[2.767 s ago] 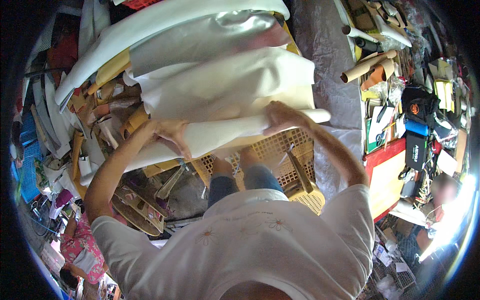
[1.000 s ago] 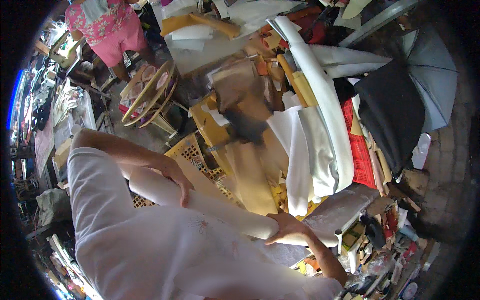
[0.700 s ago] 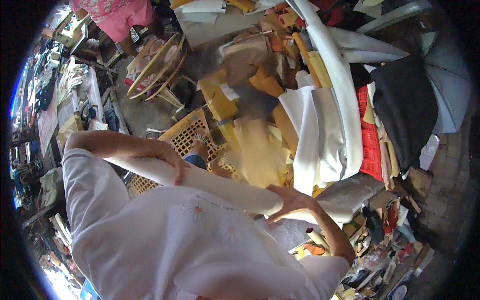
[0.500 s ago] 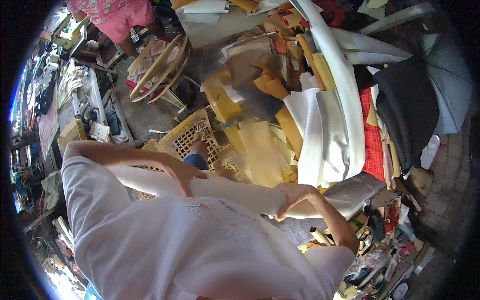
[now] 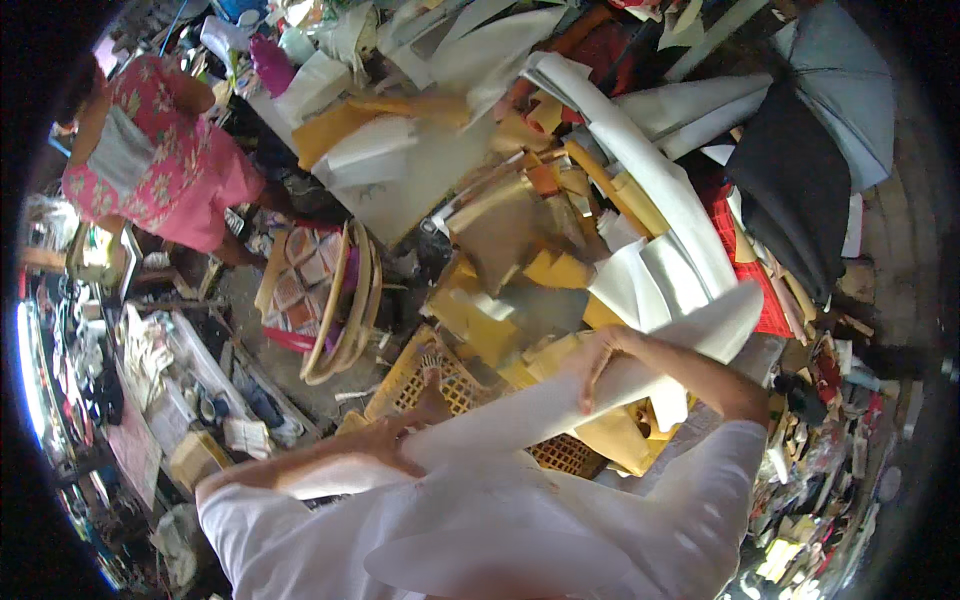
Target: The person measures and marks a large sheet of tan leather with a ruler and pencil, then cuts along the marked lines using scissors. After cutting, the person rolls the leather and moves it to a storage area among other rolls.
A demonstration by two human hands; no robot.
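Observation:
A long white roll of sheet material [image 5: 510, 412] lies across the front of my body. It slants from lower left, close to my shirt, up to a farther end at the right. My left hand [image 5: 398, 443] wraps round its left part with the fingers over the top. Farther along, my right hand [image 5: 606, 362] grips the roll, thumb and fingers curved round it. Below the roll a yellow plastic crate [image 5: 460, 388] shows in part, with my foot beside it. Yellow and tan sheets [image 5: 490, 300] are heaped just beyond.
White sheets [image 5: 680, 205] drape over the heap at right, by a red crate [image 5: 768, 310] and black material [image 5: 790, 190]. Round-rimmed chairs [image 5: 340, 300] stand at left. Another person in pink flowered clothes [image 5: 165, 150] is at the far left. Mixed scraps [image 5: 810, 480] lie at the right.
The roll's right end has swung up and away, so it now slants instead of lying nearly level. Both hands keep hold. The view has shifted, showing more of the other person.

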